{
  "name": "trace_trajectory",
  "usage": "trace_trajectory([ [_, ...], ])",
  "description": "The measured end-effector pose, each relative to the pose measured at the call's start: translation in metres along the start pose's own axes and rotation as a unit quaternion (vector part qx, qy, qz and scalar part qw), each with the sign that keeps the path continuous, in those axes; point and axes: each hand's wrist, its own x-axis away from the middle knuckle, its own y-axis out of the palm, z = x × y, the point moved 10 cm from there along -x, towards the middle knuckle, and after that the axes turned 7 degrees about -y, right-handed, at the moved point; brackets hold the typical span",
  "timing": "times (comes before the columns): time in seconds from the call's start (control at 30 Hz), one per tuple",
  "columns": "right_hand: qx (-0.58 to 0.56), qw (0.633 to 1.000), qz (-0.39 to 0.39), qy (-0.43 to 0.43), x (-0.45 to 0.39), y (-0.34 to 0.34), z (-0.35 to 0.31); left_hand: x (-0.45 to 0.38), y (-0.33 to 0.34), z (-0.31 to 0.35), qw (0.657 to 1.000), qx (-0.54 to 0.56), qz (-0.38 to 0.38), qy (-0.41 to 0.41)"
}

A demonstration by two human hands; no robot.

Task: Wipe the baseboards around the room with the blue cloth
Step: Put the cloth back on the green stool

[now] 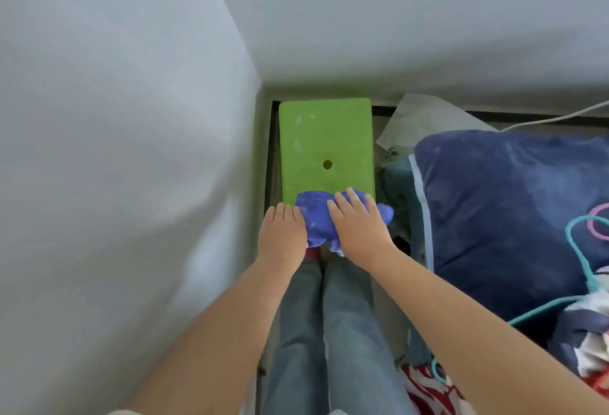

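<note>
A crumpled blue cloth (316,216) hangs between my two hands, above the near edge of a green stool (324,144). My right hand (357,225) lies over the cloth's right part and grips it, fingers pointing away from me. My left hand (281,233) touches the cloth's left edge, fingers together; whether it grips the cloth is hidden. A dark baseboard strip (271,151) runs down the foot of the left wall, and another (527,117) runs along the back wall. Both hands are well above the floor.
White walls meet in a corner beyond the stool. A navy pillow (501,203) with clothes hangers and patterned fabric fills the right side. A white sheet (425,118) and a white cable (557,118) lie by the back wall. My jeans-clad legs (329,332) stand in the narrow gap.
</note>
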Motion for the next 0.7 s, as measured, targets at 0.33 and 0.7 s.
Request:
trace_trajectory([
  [0.33,-0.107,0.994,-0.018,0.028,-0.101,0.081,0.04,-0.108,0.086,-0.005,0.996,0.044,-0.073,-0.019],
  [0.7,-0.278,0.93,0.034,0.239,-0.075,0.089,0.105,-0.104,0.088,-0.019,0.908,0.36,-0.102,-0.187],
])
